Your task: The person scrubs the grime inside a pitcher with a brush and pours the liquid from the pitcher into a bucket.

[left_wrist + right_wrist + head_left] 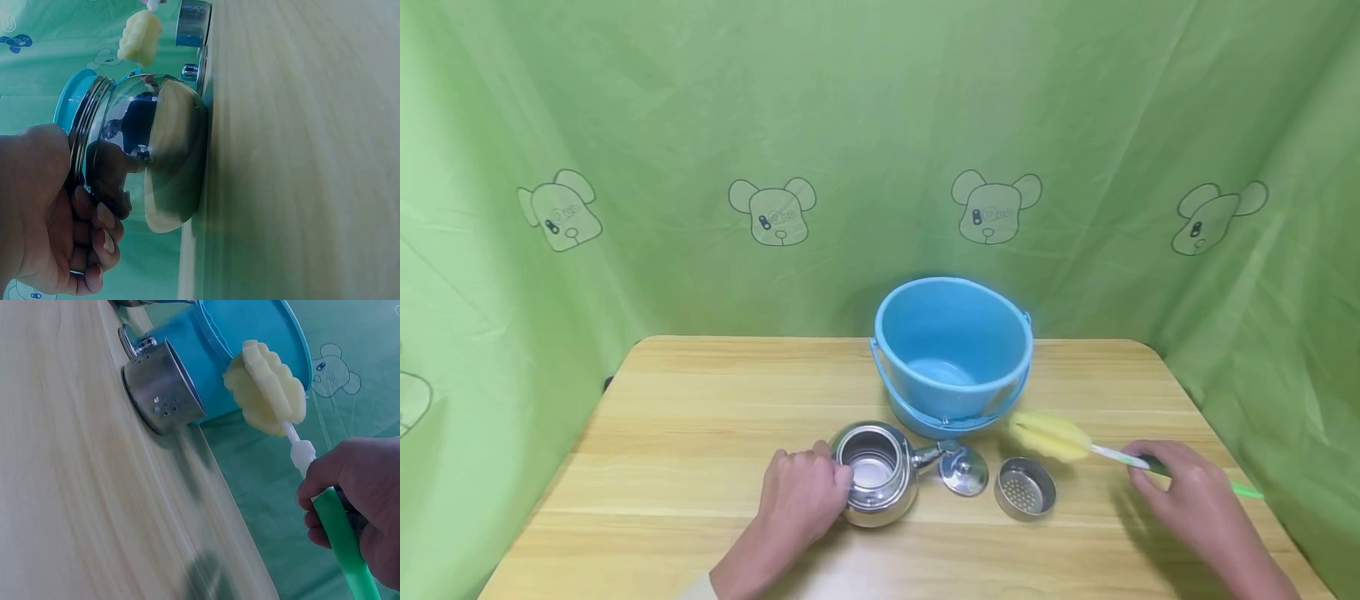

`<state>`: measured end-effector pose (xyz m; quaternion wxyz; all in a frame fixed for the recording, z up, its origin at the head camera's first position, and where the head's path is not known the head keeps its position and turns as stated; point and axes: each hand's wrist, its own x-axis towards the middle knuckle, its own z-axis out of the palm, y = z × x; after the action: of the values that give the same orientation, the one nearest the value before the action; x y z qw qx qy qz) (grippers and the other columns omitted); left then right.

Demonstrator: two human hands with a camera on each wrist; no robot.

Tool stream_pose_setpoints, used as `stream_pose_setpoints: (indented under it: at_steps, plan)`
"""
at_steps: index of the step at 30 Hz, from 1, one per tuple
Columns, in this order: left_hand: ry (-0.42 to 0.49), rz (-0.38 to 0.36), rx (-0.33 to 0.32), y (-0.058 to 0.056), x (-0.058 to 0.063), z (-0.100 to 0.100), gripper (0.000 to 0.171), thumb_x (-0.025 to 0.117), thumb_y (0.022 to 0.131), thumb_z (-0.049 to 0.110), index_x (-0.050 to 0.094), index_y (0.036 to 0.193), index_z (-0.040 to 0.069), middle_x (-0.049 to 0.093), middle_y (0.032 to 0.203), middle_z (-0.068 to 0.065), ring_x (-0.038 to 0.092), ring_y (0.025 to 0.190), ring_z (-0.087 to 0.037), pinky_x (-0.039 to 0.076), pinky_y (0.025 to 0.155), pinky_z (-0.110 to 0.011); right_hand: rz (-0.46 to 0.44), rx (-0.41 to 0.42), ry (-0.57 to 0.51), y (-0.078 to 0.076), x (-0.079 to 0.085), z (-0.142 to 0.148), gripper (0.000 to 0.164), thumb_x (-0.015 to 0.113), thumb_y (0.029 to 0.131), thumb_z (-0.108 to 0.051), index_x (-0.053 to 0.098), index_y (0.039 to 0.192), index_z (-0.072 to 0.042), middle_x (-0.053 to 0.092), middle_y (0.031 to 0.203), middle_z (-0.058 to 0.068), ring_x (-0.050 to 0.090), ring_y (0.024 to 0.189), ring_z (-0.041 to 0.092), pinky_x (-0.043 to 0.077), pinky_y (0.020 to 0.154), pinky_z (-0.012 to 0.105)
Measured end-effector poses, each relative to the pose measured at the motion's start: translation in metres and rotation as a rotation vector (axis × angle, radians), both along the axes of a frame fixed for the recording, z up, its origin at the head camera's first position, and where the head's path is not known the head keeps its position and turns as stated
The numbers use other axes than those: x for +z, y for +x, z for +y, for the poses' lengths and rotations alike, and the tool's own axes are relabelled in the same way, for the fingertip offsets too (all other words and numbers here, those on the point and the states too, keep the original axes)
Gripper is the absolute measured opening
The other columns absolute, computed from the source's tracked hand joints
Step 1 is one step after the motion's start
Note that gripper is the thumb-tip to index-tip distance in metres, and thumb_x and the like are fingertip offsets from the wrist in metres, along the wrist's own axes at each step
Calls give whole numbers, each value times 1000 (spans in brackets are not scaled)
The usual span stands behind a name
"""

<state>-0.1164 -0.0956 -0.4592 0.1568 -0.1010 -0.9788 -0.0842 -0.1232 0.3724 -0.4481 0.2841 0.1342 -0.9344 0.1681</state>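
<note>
A shiny steel teapot point(874, 483) stands lidless on the table, its spout pointing right. My left hand point(805, 493) grips it at its left side, with fingers curled round the handle, which the hand mostly hides; in the left wrist view the teapot point(144, 181) mirrors the hand. My right hand point(1191, 492) holds a bottle brush by its green and white handle point(340, 544), above the table's right part. Its yellow sponge head point(1051, 435) points left, near the bucket. Between the hands lie the round lid point(973, 477) and a perforated steel strainer point(1025, 487).
Behind the teapot, a blue bucket point(936, 408) stands upright, its handle hanging down in front. The wooden table point(715, 417) has green curtains point(880, 100) with mouse-head drawings behind it and on both sides.
</note>
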Motion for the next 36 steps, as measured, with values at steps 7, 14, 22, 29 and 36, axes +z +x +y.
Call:
stream_pose_setpoints:
  at_steps: [7, 14, 22, 29, 36]
  plan:
    - [-4, 6, 1, 0, -1, 0, 42, 56, 92, 22, 35, 56, 20, 33, 54, 5, 24, 47, -12, 18, 51, -26, -73, -35, 24, 1, -2, 9, 29, 84, 67, -1, 75, 93, -10, 77, 89, 13, 65, 79, 11, 42, 69, 7]
    - [3, 1, 2, -1, 0, 0, 41, 55, 92, 22, 35, 57, 20, 33, 54, 5, 24, 47, -12, 18, 52, -26, -134, -56, 36, 2, -6, 14, 26, 83, 69, -1, 75, 92, -9, 77, 89, 14, 66, 78, 10, 48, 65, 16]
    - [6, -23, 15, 0, 1, 0, 40, 54, 92, 23, 35, 57, 20, 34, 54, 5, 25, 47, -12, 19, 52, -26, -141, -65, 49, -2, -16, 21, 23, 80, 69, 2, 74, 90, -7, 76, 87, 14, 66, 74, 17, 53, 61, 36]
    - [15, -29, 16, -1, 1, 0, 40, 54, 93, 23, 35, 58, 20, 34, 55, 5, 25, 48, -13, 19, 52, -26, -181, -63, 56, -4, -24, 23, 24, 81, 69, 3, 74, 91, -4, 75, 88, 17, 60, 70, 11, 54, 59, 39]
    - [15, -15, 11, 0, 0, 0, 39, 53, 92, 22, 35, 57, 20, 33, 55, 5, 24, 48, -12, 19, 52, -26, -189, -65, 67, -6, -29, 25, 22, 82, 70, 1, 74, 89, -7, 75, 87, 14, 58, 70, 7, 54, 61, 42]
